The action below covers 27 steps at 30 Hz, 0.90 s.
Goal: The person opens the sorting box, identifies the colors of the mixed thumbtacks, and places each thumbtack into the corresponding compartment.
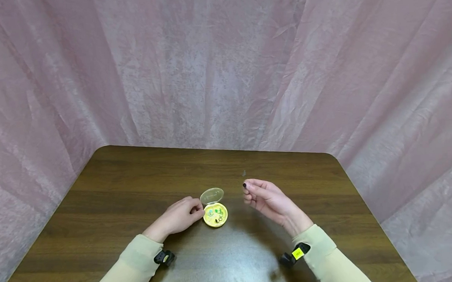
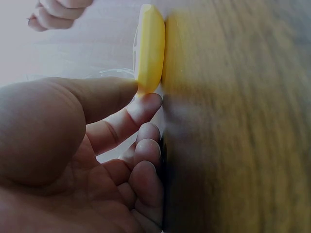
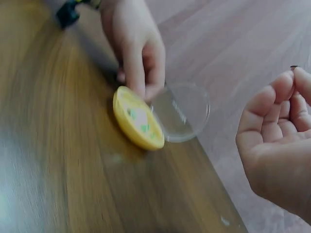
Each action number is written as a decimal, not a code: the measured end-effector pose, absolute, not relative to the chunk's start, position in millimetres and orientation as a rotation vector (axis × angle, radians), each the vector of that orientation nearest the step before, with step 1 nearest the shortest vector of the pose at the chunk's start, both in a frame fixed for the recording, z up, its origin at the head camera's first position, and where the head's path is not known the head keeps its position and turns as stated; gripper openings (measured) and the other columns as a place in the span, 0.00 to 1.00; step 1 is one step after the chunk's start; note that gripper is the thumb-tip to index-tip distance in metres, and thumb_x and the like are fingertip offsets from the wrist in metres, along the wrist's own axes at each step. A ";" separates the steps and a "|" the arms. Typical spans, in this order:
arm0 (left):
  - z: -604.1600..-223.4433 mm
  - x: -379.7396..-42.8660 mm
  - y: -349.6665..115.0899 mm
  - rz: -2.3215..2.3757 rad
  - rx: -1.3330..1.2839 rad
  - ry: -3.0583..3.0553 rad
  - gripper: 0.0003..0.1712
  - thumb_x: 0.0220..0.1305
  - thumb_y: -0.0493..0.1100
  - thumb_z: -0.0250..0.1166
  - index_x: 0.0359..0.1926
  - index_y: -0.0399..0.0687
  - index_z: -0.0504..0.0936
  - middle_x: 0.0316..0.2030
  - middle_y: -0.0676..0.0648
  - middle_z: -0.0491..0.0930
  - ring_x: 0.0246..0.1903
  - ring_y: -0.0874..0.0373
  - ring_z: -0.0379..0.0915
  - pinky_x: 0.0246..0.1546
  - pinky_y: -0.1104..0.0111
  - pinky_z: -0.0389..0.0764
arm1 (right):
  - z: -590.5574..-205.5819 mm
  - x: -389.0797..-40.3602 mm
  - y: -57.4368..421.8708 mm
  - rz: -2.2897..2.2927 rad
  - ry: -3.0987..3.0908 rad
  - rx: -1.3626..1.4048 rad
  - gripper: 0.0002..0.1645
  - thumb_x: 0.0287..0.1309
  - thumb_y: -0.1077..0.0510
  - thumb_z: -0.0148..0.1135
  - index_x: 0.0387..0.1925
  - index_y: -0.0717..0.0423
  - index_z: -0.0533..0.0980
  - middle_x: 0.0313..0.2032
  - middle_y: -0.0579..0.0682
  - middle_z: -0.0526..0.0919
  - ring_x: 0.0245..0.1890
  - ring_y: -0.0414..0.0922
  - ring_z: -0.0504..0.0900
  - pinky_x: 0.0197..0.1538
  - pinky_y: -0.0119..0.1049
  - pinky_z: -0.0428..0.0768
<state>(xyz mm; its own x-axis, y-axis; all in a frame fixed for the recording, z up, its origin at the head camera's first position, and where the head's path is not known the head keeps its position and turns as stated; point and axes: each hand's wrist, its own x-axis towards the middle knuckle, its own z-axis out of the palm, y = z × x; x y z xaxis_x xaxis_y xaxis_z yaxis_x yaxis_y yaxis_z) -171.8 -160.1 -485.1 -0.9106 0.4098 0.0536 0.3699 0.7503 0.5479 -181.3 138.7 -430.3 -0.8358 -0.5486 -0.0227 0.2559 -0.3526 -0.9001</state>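
Observation:
On the table lies a small round yellow case (image 1: 216, 215) with its clear lid (image 1: 212, 196) raised at the far side. Small green, dark and ring-shaped bits sit inside it, too tiny to identify. My left hand (image 1: 181, 215) pinches the case's left edge between thumb and forefinger; in the left wrist view the thumb meets the yellow rim (image 2: 151, 48) from above. To the right of the case, my right hand (image 1: 269, 200) is raised over the table. Between its thumb and forefinger it pinches a small dark piece (image 1: 245, 185), seen in the right wrist view as a thin sliver (image 3: 294, 66).
The brown wooden table (image 1: 155, 174) has rounded far corners. A small pale mark or clear bit (image 1: 244, 173) shows on it beyond the right hand. Pink curtains (image 1: 207, 74) hang behind the table and on both sides.

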 end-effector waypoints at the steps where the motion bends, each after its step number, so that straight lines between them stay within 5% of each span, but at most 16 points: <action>1: -485.0 -171.4 -160.3 0.877 0.643 2.874 0.08 0.65 0.46 0.62 0.28 0.60 0.75 0.26 0.57 0.69 0.28 0.63 0.66 0.31 0.66 0.67 | -428.2 -179.7 137.5 -2.207 1.355 -0.426 0.08 0.74 0.63 0.48 0.43 0.57 0.75 0.34 0.46 0.75 0.34 0.41 0.73 0.43 0.36 0.70; 27: -483.5 -170.4 -160.6 0.882 0.650 2.865 0.09 0.66 0.45 0.62 0.27 0.60 0.75 0.25 0.56 0.69 0.28 0.62 0.65 0.31 0.66 0.67 | -400.3 -152.7 121.6 -2.206 0.969 -0.759 0.10 0.76 0.59 0.44 0.38 0.51 0.73 0.33 0.43 0.69 0.32 0.40 0.63 0.43 0.34 0.62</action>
<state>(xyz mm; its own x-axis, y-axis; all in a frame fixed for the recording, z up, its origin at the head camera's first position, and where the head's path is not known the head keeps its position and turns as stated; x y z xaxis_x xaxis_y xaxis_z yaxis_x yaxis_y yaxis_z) -170.4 -160.6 -483.5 -0.9076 0.4165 0.0523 0.3738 0.7453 0.5521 -152.7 121.6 -400.3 -0.6527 -0.7134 0.2549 0.2950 -0.5493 -0.7818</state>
